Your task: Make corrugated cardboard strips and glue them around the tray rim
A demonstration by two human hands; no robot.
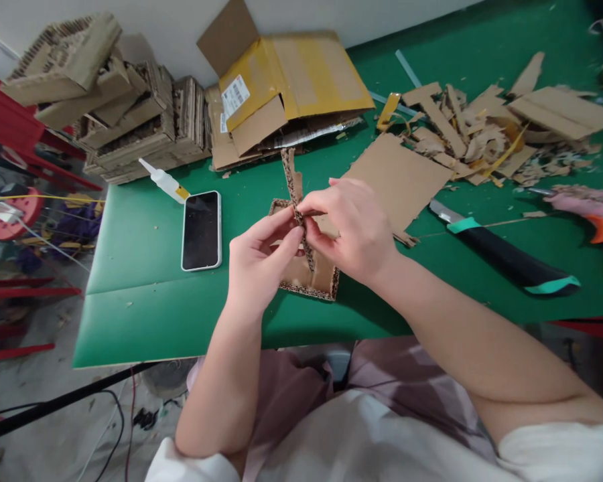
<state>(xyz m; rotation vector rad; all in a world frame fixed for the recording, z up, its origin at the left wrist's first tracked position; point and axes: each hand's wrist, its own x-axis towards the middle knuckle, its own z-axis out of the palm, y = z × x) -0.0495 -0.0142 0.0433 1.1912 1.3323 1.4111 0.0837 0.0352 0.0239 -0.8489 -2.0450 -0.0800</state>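
A narrow cardboard strip [289,175] with its corrugated edge showing is pinched between both hands. My left hand [261,258] grips it from the left, thumb and fingers closed near its middle. From the right, my right hand [354,224] has its thumb and index finger closed on the same strip, close to the left fingertips. Beneath the hands, a shallow cardboard tray [309,292] with low corrugated walls lies on the green table [141,311]; the hands partly hide it. Whether the strip's lower end touches the tray I cannot tell.
Left of the hands lie a phone [201,231] and a white glue bottle [165,182]. Stacked cardboard frames [130,127] and a yellow-taped box [301,73] stand behind. To the right are a cardboard sheet [399,177], scraps [462,127], a black-handled knife [507,254] and a pink glue gun [583,207].
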